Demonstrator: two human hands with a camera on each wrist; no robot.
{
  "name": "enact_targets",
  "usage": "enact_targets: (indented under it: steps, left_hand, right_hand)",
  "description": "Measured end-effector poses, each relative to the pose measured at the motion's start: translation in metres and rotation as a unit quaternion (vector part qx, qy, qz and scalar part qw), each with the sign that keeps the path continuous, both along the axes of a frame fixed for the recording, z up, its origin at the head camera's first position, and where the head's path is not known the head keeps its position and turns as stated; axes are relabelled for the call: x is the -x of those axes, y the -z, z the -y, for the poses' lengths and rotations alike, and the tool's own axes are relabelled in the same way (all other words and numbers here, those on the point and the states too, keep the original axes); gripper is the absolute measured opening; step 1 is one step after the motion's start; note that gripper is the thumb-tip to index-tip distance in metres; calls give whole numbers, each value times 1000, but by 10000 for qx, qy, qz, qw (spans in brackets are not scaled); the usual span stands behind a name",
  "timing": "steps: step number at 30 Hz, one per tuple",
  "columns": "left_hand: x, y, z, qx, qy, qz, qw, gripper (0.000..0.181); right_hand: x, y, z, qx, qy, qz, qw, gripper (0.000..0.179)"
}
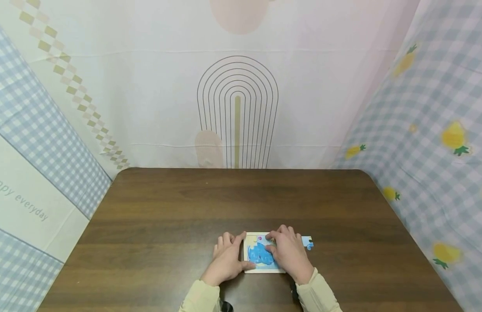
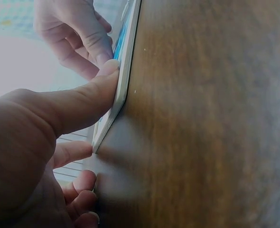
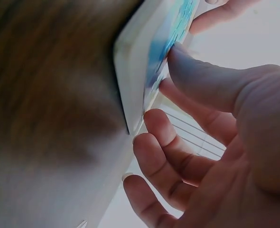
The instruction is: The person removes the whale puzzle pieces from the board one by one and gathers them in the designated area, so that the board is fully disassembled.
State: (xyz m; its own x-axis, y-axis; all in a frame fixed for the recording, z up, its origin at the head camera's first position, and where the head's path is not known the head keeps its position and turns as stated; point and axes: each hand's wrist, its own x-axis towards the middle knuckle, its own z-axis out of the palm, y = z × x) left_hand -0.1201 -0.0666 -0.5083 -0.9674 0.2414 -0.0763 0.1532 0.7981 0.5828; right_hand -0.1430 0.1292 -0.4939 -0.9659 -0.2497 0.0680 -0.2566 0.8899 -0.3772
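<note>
– where's the puzzle, and what worries you?

– the framed puzzle (image 1: 264, 271) lies flat on the desk (image 1: 159, 225), lower middle of the head view, between both hands. skidding worries me first: if one side pushes harder than the other steadies, the frame could slide over the wood.

– isn't the left hand (image 1: 225, 263) guarding against that?

– partly. its grip is wide, thumb over the near rim and index finger at the upper left corner, so it brackets only that end. a sideways shove at the opposite end might swivel the whole thing.

– and the right hand (image 1: 291, 252)?

– thumb and index finger are on the picture's face, a little apart. i can't tell whether that grip has a piece between its tips or only presses. if one is under there and its knob sits off its socket, pressing would probably ride it up on a neighbour, or scuff the tab.

– what's that poking out right of the knuckles?

– a loose piece (image 1: 308, 242), light blue, just beyond the frame's right side, partly hidden behind that hand. the fingers are so near it that a hasty lift could knock it away or spin it round, and then it might be offered up the wrong way.
</note>
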Motion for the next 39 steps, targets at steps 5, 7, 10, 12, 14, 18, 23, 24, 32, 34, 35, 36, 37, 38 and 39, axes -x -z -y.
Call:
enact_targets:
  steps: [5,7,10,12,14,18,23,24,32,34,35,36,37,38,39]
  left_hand:
    - [0,1,0,7,-3,-22,10000,88]
    - [0,1,0,20,-1,-30,10000,88]
    - [0,0,0,14,3,-10,10000,89]
    - [0,0,0,17,-3,-14,10000,89]
    - [0,0,0,2,-10,-15,10000,88]
    - [-1,1,0,26,-23,-56,10000,88]
    - [-1,1,0,32,-23,-88,10000,88]
    - [-1,0,0,24,-21,-68,10000,87]
    - [-1,-1,1,-59,23,25,10000,87]
    - [-1,-1,1,-65,15,36,10000,87]
    - [-1,-1,1,-76,10,38,10000,87]
    - [-1,-1,1,-67,5,35,10000,87]
    - [-1,-1,1,-53,8,26,10000,87]
    - [-1,-1,0,-45,17,15,10000,88]
    - [-1,-1,0,-29,26,11,10000,88]
  right_hand:
    - [1,0,1,-156,-68,-15,9999,18]
    - [1,0,1,-193,-57,4,9998,18]
    - [1,0,3,-148,-83,74,9998,19]
    - [1,0,3,-104,-105,152,9998,21]
    - [1,0,4,-78,-126,233,9996,24]
    - [1,0,5,-123,-134,280,9994,29]
    - [0,0,5,-122,-150,265,9995,26]
    - [0,0,5,-119,-150,256,9995,25]
    - [-1,2,6,-160,-180,135,9996,22]
    - [-1,2,6,-189,-195,107,9996,22]
    - [-1,1,6,-205,-197,104,9995,22]
    - [-1,1,7,-231,-197,102,9995,21]
    - [0,0,7,-249,-190,113,9994,21]
    - [0,0,7,-274,-174,130,9994,21]
    - [0,0,7,-306,-161,141,9993,21]
